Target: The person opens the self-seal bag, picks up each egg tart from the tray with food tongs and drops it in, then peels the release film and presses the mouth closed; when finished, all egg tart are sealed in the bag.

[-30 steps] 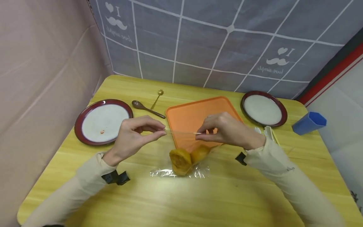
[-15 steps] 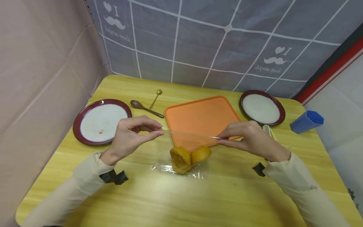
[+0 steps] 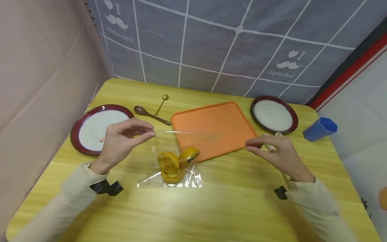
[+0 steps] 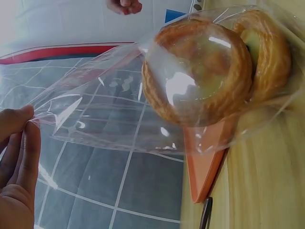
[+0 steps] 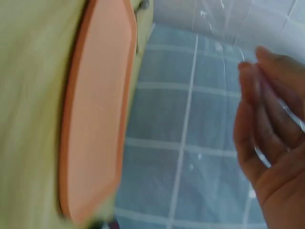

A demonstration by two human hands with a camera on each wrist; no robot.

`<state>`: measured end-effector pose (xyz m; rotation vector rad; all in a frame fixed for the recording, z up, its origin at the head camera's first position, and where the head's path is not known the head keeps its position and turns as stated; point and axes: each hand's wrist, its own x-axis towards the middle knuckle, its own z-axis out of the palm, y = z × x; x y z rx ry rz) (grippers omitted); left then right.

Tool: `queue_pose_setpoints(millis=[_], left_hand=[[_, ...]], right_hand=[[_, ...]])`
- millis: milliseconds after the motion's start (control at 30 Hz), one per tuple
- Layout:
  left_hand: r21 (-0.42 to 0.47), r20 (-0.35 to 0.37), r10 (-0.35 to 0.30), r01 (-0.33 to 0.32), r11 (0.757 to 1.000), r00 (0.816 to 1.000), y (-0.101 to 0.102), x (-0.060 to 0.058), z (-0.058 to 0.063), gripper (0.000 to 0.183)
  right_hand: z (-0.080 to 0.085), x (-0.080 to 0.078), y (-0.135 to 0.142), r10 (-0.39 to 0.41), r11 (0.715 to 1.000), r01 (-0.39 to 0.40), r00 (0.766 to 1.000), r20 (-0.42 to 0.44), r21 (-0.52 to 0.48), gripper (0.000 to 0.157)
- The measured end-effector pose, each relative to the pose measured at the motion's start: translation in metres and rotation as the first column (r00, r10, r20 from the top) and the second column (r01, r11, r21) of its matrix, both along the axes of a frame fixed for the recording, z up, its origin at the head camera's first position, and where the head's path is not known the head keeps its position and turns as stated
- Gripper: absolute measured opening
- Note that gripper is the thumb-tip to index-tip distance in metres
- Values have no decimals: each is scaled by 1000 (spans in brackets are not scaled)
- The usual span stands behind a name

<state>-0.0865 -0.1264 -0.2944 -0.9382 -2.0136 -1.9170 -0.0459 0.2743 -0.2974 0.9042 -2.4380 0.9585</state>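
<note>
My left hand [image 3: 119, 143] pinches the upper left corner of a clear plastic bag [image 3: 145, 174] between thumb and fingers. Inside are two round golden pastries [image 3: 168, 163] with ridged rims and paler centres, one facing the left wrist camera [image 4: 198, 71]. The bag's bottom edge lies at the table, and its thin top edge stretches right from the left fingertips. My right hand [image 3: 275, 153] is off to the right of the bag, thumb and fingertips close together, with nothing visible between them. In the right wrist view that hand [image 5: 271, 119] is blurred.
An orange tray [image 3: 214, 124] lies just behind the bag. Dark-rimmed plates stand left [image 3: 99, 126] and right [image 3: 273, 116]. A brown wooden spoon [image 3: 151, 115] and a small gold spoon [image 3: 161, 104] lie at the back left; a blue cup [image 3: 320, 129] is far right.
The right hand has slid right along the bag's top edge and come away from it. The left hand, bag and pastries have shifted left in the head view.
</note>
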Motion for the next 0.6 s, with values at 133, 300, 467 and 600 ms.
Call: queue_pose_setpoints(millis=[133,300,467,600], left_hand=[[15,-22,-23,24,1000,999,4,-2,-1,23],[-1,-13,-33,33,999,999,6,2,-4,21],[-91,41,100,-96,991,994,-11,-2,-1,17],[-262,100,324,-289,921,941,-37,-17,-2,18]], right_hand=[[-21,-20,-24,-18,999,26,979,203,-37,44],[-34,-34,-55,80,992,-43,942,327,-120,33],[-38,-39,-84,72,988,-18,930,360,-152,17],[-43,-49,-107,43,996,-10,932,359,-94,21]])
